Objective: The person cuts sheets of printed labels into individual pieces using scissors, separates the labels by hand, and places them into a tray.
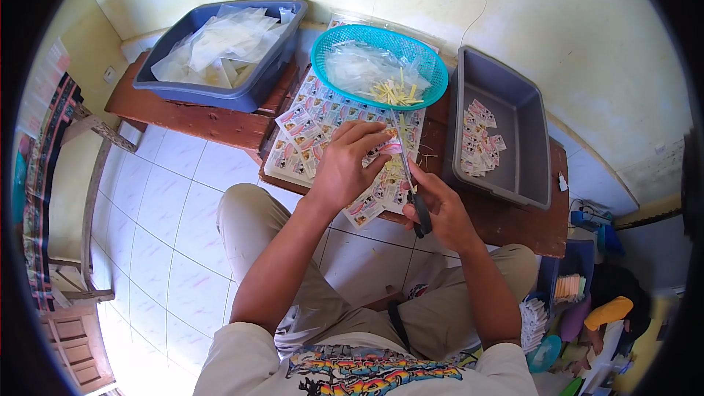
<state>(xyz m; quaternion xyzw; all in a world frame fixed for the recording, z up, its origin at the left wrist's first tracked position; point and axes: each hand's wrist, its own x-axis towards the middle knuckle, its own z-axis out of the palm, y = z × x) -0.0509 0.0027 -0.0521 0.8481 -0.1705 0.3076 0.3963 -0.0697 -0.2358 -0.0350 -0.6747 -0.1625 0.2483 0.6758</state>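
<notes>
My left hand [350, 160] pinches a small printed label [390, 142] in front of me. Held in my right hand [438, 204] are scissors [421, 214] with black handles, their blades pointing away from me beside the label. Under both hands lie printed label sheets [304, 138], with several loose pieces and yellowish strips on them. Just beyond, a turquoise basket [442, 75] holds clear plastic pieces [367, 66] and thin yellow strips [396, 92]. To the right, cut labels [478, 143] lie inside a grey tub [535, 139].
A blue-grey tub [257, 95] full of translucent plastic bags [220, 44] stands at the back left on a brown wooden bench [198, 121]. Another person [612, 312] is at the lower right, near a blue crate [576, 257] and stacked items.
</notes>
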